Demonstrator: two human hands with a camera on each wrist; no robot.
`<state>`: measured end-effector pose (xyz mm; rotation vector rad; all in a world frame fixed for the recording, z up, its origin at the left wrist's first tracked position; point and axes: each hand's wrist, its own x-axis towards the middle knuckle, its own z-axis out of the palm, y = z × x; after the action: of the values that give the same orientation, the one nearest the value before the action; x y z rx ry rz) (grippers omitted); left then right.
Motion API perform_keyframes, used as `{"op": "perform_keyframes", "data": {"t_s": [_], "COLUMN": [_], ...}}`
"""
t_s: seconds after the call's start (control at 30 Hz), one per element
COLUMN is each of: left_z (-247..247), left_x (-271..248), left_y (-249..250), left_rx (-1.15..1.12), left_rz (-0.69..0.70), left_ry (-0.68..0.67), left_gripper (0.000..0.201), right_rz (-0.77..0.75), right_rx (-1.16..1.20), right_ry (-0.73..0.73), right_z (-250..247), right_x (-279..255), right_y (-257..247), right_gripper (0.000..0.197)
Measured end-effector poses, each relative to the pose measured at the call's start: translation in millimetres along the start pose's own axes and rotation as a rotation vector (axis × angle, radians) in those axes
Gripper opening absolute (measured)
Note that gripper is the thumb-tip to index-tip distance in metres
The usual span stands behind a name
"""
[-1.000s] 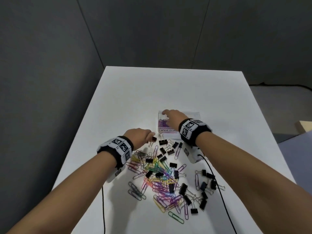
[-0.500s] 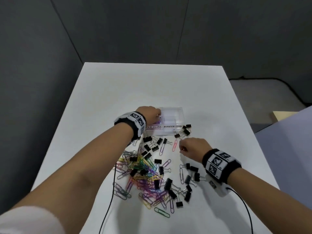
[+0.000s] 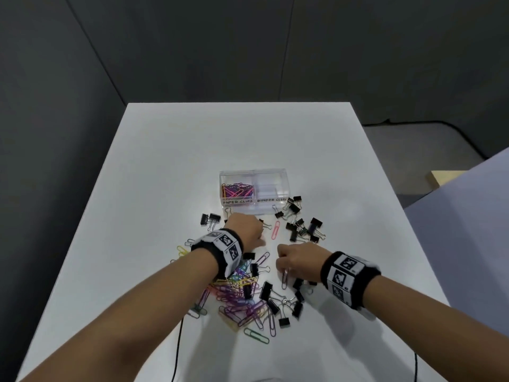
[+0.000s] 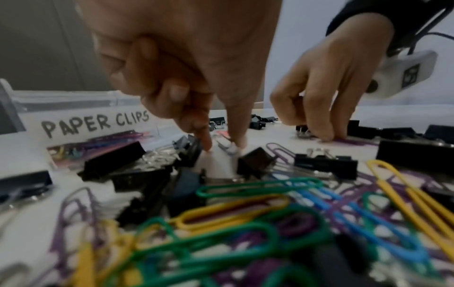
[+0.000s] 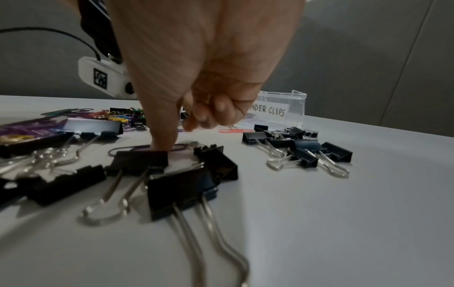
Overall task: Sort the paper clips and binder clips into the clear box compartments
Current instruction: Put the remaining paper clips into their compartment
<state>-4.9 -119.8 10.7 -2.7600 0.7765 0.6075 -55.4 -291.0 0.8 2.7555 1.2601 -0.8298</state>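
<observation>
The clear box (image 3: 278, 172) stands mid-table; its left compartment, labelled PAPER CLIPS (image 4: 96, 124), holds coloured paper clips (image 3: 237, 190), while the BINDER CLIPS side (image 5: 269, 112) looks empty. My left hand (image 3: 260, 238) is just in front of the box, thumb and index fingertip (image 4: 206, 146) pinching a pale clip (image 4: 227, 146) on the table. My right hand (image 3: 283, 267) is lower right, fingers curled. Its thumb (image 5: 159, 143) presses down on a purple paper clip (image 5: 180, 147), which pokes out below the fingers (image 3: 285, 278).
A mixed heap of coloured paper clips and black binder clips (image 3: 242, 293) lies under both wrists. More binder clips (image 3: 300, 227) sit right of the box, two (image 3: 210, 218) to its left, and a pink paper clip (image 3: 275, 230) between. Cables hang off the near edge.
My left hand has come back from the box's left compartment to the table just in front of it. My right hand has shifted to the purple clip.
</observation>
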Motion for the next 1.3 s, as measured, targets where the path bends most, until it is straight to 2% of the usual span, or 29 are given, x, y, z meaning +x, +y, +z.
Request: {"op": "perform_keyframes", "data": {"t_s": [0.17, 0.27, 0.37, 0.4, 0.5, 0.6, 0.73, 0.83, 1.07, 1.3], "left_z": [12, 18, 21, 21, 21, 22, 20, 21, 27, 27], "left_x": [-4, -10, -17, -19, -23, -21, -16, -16, -19, -18], "left_y": [6, 8, 5, 4, 2, 5, 11, 19, 31, 25], "left_rx": [-0.159, -0.142, -0.116, -0.127, -0.147, -0.118, -0.180, -0.145, -0.120, -0.082], "left_rz": [-0.107, -0.061, 0.004, 0.019, 0.049, 0.034, -0.040, -0.059, -0.029, 0.044], "left_ry": [0.075, 0.111, 0.183, 0.196, 0.192, 0.136, 0.127, 0.100, 0.070, 0.064], "left_gripper": [0.025, 0.025, 0.025, 0.025, 0.028, 0.039, 0.046, 0.055, 0.036, 0.037], "right_rz": [0.062, 0.086, 0.200, 0.247, 0.332, 0.333, 0.289, 0.317, 0.367, 0.389], "right_rx": [-0.041, 0.045, 0.172, 0.203, 0.204, 0.137, 0.030, 0.028, 0.050, 0.071], "right_ry": [-0.047, -0.019, 0.051, 0.077, 0.134, 0.117, 0.069, 0.078, 0.033, 0.090], "right_z": [-5, -8, -18, -23, -33, -38, -36, -34, -34, -26], "right_x": [7, 8, 7, 7, 12, 23, 38, 43, 46, 40], "right_y": [-3, -3, 2, 6, 16, 19, 17, 18, 25, 17], "right_gripper": [0.020, 0.013, 0.005, 0.010, 0.041, 0.049, 0.034, 0.022, 0.022, 0.021]}}
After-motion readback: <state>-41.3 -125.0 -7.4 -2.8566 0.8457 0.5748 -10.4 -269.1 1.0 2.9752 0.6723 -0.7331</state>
